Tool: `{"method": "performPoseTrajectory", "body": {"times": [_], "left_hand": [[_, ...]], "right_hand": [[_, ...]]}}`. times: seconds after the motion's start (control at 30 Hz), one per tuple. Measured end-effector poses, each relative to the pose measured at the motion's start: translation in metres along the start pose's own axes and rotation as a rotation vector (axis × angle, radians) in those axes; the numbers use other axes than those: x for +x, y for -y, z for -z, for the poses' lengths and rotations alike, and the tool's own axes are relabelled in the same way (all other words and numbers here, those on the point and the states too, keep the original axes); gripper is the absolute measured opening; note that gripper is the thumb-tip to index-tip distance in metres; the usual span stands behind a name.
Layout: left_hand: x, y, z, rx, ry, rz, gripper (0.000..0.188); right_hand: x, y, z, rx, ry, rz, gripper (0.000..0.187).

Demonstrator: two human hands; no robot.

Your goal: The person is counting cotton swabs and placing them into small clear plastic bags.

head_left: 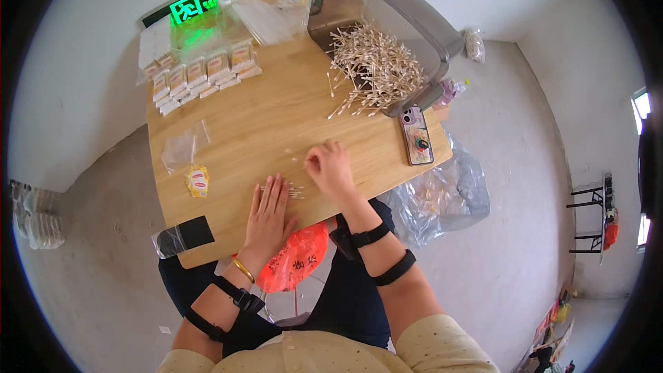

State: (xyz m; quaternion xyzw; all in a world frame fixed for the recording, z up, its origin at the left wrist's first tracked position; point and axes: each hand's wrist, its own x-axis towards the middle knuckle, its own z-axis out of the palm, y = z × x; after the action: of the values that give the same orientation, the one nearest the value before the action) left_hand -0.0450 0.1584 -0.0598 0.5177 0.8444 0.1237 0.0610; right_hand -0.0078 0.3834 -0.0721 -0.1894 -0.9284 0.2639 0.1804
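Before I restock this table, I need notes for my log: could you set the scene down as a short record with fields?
Surface: light wood-grain table
Left hand: left hand flat, fingers extended over a small group of cotton swabs
Right hand: right hand curled above the table; whether it holds anything cannot be told
Bulk supply: gray translucent bin, loose swabs spilling onto the table
Packed: stacked swab packs, far left
Packaging: clear plastic bags beside yellow-and-white cards
Other: smartphone, near the right edge

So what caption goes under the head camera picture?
Left hand lies over cotton swabs, right hand curls nearby, with more in the grey bin.
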Motion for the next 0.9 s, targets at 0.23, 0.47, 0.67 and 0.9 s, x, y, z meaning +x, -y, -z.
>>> {"method": "performPoseTrajectory", "body": {"times": [0.23,0.47,0.67,0.9], "left_hand": [[0.018,0.004,0.004,0.005,-0.052,0.019,0.079],[0.022,0.003,0.000,-0.020,-0.102,0.021,0.075],[0.021,0.003,-0.001,-0.063,-0.130,0.015,0.073],[0.016,0.007,0.000,-0.061,-0.158,0.028,0.079]], "right_hand": [[0.053,-0.020,0.018,-0.040,-0.144,-0.010,0.015],[0.108,-0.078,0.049,-0.330,-0.072,0.241,0.015],[0.108,-0.051,0.009,-0.282,0.001,0.294,0.005],[0.038,0.017,-0.023,0.031,0.089,0.238,0.006]]}}
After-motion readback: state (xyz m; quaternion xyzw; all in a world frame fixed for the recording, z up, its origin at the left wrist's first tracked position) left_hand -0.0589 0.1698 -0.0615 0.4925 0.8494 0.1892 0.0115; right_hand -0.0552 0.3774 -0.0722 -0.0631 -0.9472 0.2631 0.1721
